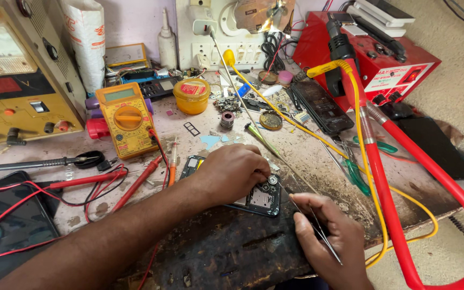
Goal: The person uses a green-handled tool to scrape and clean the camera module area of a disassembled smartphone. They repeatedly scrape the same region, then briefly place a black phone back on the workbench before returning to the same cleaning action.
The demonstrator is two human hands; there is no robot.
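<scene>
Right hand point(331, 236) pinching tweezers point(310, 217) | left hand point(234, 172) pressing phone point(261, 200) | near bench edge point(404, 225)

My left forearm comes in from seven o'clock, and my left hand point(232, 173) lies palm down, fingers curled with the tips pressed together at three o'clock. My right hand point(331, 241) sits at five o'clock, thumb and forefinger pinched shut
</scene>
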